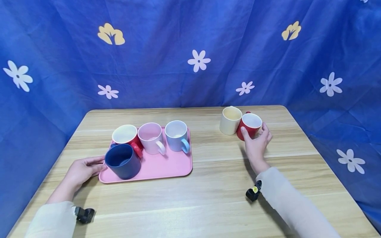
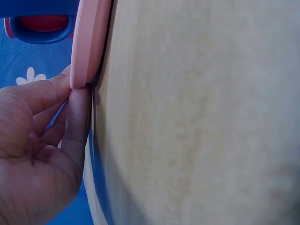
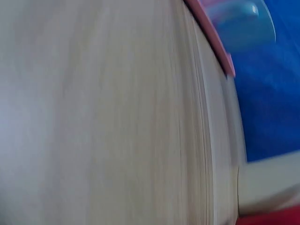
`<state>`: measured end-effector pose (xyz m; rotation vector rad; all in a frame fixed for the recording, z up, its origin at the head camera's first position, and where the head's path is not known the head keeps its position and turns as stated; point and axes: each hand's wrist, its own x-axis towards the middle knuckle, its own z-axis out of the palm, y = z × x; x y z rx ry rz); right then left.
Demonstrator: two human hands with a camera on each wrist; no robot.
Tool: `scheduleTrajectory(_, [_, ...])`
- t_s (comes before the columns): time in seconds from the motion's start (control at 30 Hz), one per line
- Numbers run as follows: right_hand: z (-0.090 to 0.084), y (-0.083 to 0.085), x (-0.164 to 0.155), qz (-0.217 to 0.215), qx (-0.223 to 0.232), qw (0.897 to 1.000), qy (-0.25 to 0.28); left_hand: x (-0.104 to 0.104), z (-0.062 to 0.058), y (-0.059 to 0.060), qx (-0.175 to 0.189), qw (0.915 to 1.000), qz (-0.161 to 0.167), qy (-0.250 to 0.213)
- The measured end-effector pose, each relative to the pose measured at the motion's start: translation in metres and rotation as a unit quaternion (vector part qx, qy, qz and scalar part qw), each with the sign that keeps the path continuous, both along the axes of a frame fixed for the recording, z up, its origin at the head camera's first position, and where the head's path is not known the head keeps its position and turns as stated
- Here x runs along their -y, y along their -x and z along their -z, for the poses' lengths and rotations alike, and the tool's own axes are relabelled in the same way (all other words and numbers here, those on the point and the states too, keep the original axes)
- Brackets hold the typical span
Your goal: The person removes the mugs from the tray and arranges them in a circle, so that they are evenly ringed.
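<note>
My left hand pinches the left edge of a pink tray; the left wrist view shows the thumb on the rim and a finger at its underside. Right of that hand, a navy mug stands on the tray. Behind it are a red mug with a white inside, a pale pink mug and a light blue mug. At the right back, my right hand grips another red mug, thumb on the near side. A cream mug stands close on its left. The right wrist view does not show the hand clearly.
The wooden table has its back edge near a blue curtain printed with flowers. Wrist cameras sit on both sleeves. Wood surface lies between the tray and the two mugs at the right.
</note>
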<state>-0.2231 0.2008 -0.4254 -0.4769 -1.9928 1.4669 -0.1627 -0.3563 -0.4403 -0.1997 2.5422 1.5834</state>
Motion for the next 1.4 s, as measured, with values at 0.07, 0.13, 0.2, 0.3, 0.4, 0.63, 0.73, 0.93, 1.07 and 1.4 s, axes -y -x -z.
scheduleTrajectory(0.07, [-0.001,-0.004,0.007,-0.016,-0.004,1.000,0.006,0.000,-0.001,0.000,-0.001,1.0000,0.001,-0.001])
scheduleTrajectory(0.13, [-0.001,-0.008,0.015,-0.035,-0.007,0.999,0.011,-0.001,-0.002,-0.001,-0.003,1.0000,0.003,0.002])
scheduleTrajectory(0.2, [-0.002,-0.011,0.022,-0.054,-0.010,0.998,0.014,-0.001,-0.003,-0.001,-0.007,1.0000,0.005,0.005])
scheduleTrajectory(0.3, [-0.003,-0.015,0.032,-0.078,-0.011,0.997,0.013,-0.001,-0.003,-0.001,-0.013,0.9999,0.006,0.006])
scheduleTrajectory(0.4, [-0.003,-0.017,0.043,-0.102,-0.017,0.995,0.005,-0.001,-0.003,-0.001,-0.016,0.9999,0.005,0.003])
scheduleTrajectory(0.63, [-0.008,-0.024,0.071,-0.175,-0.006,0.984,0.006,-0.002,-0.004,-0.003,-0.011,0.9998,0.003,0.016])
scheduleTrajectory(0.73, [-0.011,-0.026,0.084,-0.206,0.001,0.978,0.011,-0.003,-0.006,-0.003,-0.014,0.9992,0.005,0.038])
scheduleTrajectory(0.93, [-0.017,-0.031,0.110,-0.261,0.006,0.965,-0.019,-0.003,-0.007,-0.003,-0.013,0.9986,0.003,0.050])
scheduleTrajectory(1.07, [-0.021,-0.035,0.127,-0.294,0.006,0.955,-0.038,-0.003,-0.006,-0.002,-0.010,0.9990,0.001,0.044])
scheduleTrajectory(1.4, [-0.031,-0.051,0.164,-0.384,0.011,0.922,-0.050,-0.001,-0.002,-0.002,-0.014,0.9995,-0.001,0.028])
